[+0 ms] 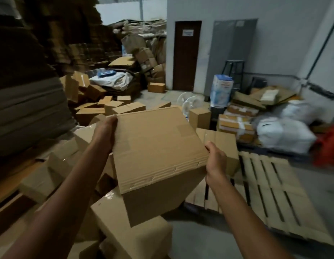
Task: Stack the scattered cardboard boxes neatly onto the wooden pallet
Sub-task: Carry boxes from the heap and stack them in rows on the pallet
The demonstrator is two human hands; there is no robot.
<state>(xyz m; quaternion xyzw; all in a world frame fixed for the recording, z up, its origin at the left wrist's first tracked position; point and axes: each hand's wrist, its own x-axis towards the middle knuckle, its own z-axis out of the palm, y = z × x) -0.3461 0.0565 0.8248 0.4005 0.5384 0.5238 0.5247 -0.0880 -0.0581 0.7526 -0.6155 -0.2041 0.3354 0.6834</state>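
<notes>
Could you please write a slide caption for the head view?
Left hand and right hand grip a tilted cardboard box beside the wooden pallet.

bare forearms, left hand, right hand

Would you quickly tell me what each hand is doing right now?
Left hand: holding the cardboard box at its far left corner.
Right hand: holding the same box at its right corner.

Fingers of the left hand and right hand are hidden by the box — the door sign is unreadably blurred.
</notes>
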